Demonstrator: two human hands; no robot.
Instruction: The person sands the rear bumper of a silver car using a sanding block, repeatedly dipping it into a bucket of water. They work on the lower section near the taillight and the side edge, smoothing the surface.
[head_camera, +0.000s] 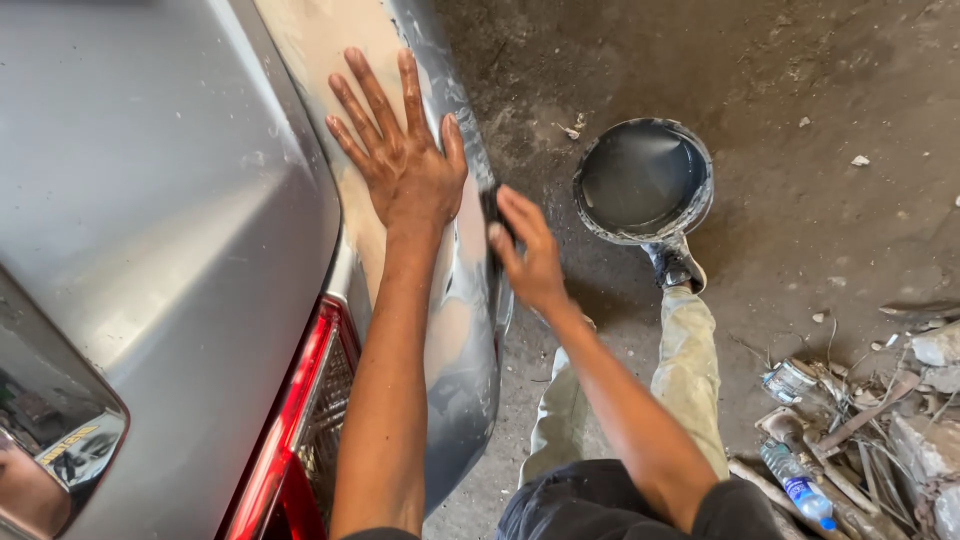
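Note:
My left hand (405, 155) lies flat, fingers spread, on a pale sanded patch of a silver car's rear bumper (462, 330). My right hand (527, 255) presses a small dark sanding piece (492, 205) against the bumper's wet grey side, just right of the left hand. The piece is mostly hidden by my fingers. The car's silver boot panel (160, 200) fills the left of the view, with a red tail light (295, 420) below it.
A round bucket of dark water (642, 180) stands on the dirt floor by my foot (675, 265). My legs in pale trousers (685, 370) stretch beneath. Scrap, a small tin (787, 381) and a plastic bottle (797, 487) lie at the lower right.

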